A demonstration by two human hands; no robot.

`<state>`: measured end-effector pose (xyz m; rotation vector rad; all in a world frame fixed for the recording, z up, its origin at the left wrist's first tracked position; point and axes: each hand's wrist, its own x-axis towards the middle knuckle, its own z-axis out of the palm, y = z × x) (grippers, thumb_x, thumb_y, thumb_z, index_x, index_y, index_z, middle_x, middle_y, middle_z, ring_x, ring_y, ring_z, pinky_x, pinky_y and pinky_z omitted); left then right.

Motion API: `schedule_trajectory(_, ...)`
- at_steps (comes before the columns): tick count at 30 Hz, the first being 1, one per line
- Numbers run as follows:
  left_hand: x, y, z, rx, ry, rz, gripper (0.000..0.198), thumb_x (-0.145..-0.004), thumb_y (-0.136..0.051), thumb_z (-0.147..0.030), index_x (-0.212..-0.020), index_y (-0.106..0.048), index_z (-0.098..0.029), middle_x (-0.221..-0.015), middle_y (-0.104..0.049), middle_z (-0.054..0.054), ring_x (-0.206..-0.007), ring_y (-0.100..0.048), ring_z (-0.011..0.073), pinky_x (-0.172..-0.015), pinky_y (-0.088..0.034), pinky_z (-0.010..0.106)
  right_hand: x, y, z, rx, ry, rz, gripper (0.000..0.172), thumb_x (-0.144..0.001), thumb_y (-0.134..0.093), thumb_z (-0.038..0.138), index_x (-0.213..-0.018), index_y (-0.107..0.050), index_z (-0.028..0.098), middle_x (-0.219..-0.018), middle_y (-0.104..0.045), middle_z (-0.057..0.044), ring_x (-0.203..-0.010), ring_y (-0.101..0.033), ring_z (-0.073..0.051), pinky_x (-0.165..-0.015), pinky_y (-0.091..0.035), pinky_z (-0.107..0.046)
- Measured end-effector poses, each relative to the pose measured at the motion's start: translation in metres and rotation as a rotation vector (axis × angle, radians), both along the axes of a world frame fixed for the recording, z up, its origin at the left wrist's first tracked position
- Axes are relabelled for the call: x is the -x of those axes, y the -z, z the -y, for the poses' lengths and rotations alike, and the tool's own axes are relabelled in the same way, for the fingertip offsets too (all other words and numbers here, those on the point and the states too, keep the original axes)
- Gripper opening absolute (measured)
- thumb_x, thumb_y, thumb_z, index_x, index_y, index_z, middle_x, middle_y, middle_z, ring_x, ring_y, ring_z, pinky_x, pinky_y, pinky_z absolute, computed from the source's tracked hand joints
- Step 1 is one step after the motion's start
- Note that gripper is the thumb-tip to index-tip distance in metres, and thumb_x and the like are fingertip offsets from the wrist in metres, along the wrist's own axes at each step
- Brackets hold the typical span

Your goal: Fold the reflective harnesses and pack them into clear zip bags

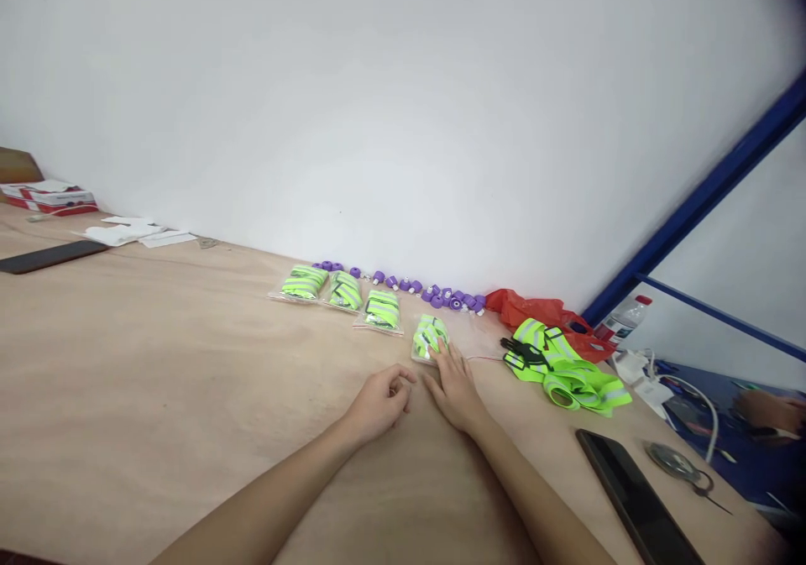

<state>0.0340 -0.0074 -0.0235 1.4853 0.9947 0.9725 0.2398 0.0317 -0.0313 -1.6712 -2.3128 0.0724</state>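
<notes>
My right hand (pixel 458 387) lies on the table with its fingers stretched out. Its fingertips rest on the near edge of a clear plastic bag holding a folded neon-yellow reflective strap (pixel 431 335). Just left of it, my left hand (pixel 381 401) is loosely curled above the tabletop, and no object shows in it. Three similar bagged straps, the left one (pixel 303 282), the middle one (pixel 345 290) and the right one (pixel 381 309), form a slanting row farther left. Loose neon straps (pixel 567 372) with a black buckle (pixel 525 353) lie in a heap to the right.
Several small purple rolls (pixel 441 298) line the wall. A red plastic bag (pixel 535 306) and a bottle (pixel 623 321) stand behind the loose straps. A black phone (pixel 635 498) lies near right, beside a round object (pixel 672 462). Another person's hand (pixel 771 411) shows far right.
</notes>
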Motion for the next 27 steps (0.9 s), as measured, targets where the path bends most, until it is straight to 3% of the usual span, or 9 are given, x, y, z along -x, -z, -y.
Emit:
schedule_trajectory(4, 0.001, -0.002, 0.0, -0.074, -0.017, -0.051, 0.024, -0.085, -0.05, -0.022, -0.103, -0.064, -0.016, -0.057, -0.05, -0.006, -0.05, -0.045, 0.0116, -0.051, -0.034, 0.021, 0.004, 0.0, -0.026, 0.016, -0.006, -0.006, 0.053, -0.097, -0.038, 0.03, -0.147, -0.041, 0.013, -0.163, -0.025, -0.017, -0.152, -0.016, -0.031, -0.12, -0.018, -0.054)
schedule_trajectory(9, 0.0, -0.001, -0.002, -0.117, -0.028, -0.072, 0.023, -0.084, -0.05, -0.022, -0.098, -0.067, -0.015, -0.053, -0.039, -0.008, -0.051, -0.035, 0.0116, -0.051, -0.027, 0.023, 0.005, 0.002, -0.049, -0.008, 0.007, 0.018, 0.056, -0.093, -0.035, 0.022, -0.149, -0.038, 0.015, -0.163, -0.025, -0.015, -0.152, -0.016, -0.028, -0.12, -0.016, -0.054)
schedule_trajectory(15, 0.002, -0.005, -0.001, -0.139, 0.005, -0.066, 0.023, -0.083, -0.049, -0.024, -0.093, -0.067, -0.015, -0.053, -0.037, -0.008, -0.052, -0.033, 0.0119, -0.053, -0.025, 0.023, -0.003, -0.007, -0.058, -0.009, -0.078, 0.127, 0.062, -0.096, -0.038, 0.037, -0.156, -0.028, 0.022, -0.165, -0.021, -0.01, -0.152, -0.015, -0.029, -0.12, -0.014, -0.054)
schedule_trajectory(18, 0.003, -0.007, -0.001, -0.15, 0.009, -0.083, 0.023, -0.083, -0.049, -0.025, -0.091, -0.067, -0.015, -0.054, -0.04, -0.007, -0.054, -0.036, 0.0126, -0.054, -0.026, 0.024, -0.03, -0.018, -0.059, -0.055, -0.123, 0.142, 0.074, -0.093, -0.045, 0.049, -0.158, -0.02, 0.024, -0.164, -0.024, -0.01, -0.151, -0.021, -0.03, -0.12, -0.018, -0.053)
schedule_trajectory(20, 0.003, -0.008, -0.001, -0.155, 0.015, -0.095, 0.024, -0.083, -0.048, -0.026, -0.091, -0.067, -0.015, -0.054, -0.04, -0.007, -0.054, -0.037, 0.013, -0.055, -0.026, 0.024, -0.059, -0.027, -0.06, -0.142, -0.082, 0.116, 0.075, -0.092, -0.047, 0.052, -0.156, -0.026, 0.021, -0.159, -0.035, -0.012, -0.147, -0.031, -0.03, -0.119, -0.023, -0.05)
schedule_trajectory(23, 0.003, -0.008, -0.002, -0.149, 0.031, -0.1, 0.025, -0.083, -0.047, -0.026, -0.091, -0.067, -0.014, -0.055, -0.04, -0.007, -0.054, -0.036, 0.0129, -0.055, -0.025, 0.024, -0.108, -0.041, -0.057, -0.289, 0.088, 0.054, 0.064, -0.092, -0.048, 0.048, -0.149, -0.04, 0.02, -0.15, -0.049, -0.012, -0.138, -0.044, -0.03, -0.115, -0.034, -0.044)
schedule_trajectory(25, 0.002, -0.007, -0.002, -0.138, 0.037, -0.098, 0.024, -0.082, -0.047, -0.026, -0.09, -0.067, -0.014, -0.055, -0.039, -0.007, -0.054, -0.035, 0.0127, -0.054, -0.025, 0.024, -0.138, -0.045, -0.054, -0.32, 0.193, 0.032, 0.058, -0.095, -0.041, 0.045, -0.147, -0.041, 0.018, -0.146, -0.052, -0.016, -0.133, -0.049, -0.033, -0.11, -0.038, -0.048)
schedule_trajectory(27, 0.002, -0.007, -0.003, -0.125, 0.045, -0.1, 0.023, -0.082, -0.048, -0.026, -0.09, -0.066, -0.015, -0.054, -0.039, -0.007, -0.053, -0.034, 0.0126, -0.054, -0.025, 0.024, -0.162, -0.042, -0.05, -0.317, 0.31, 0.022, 0.064, -0.092, -0.045, 0.051, -0.144, -0.043, 0.013, -0.145, -0.05, -0.023, -0.132, -0.048, -0.04, -0.106, -0.039, -0.056)
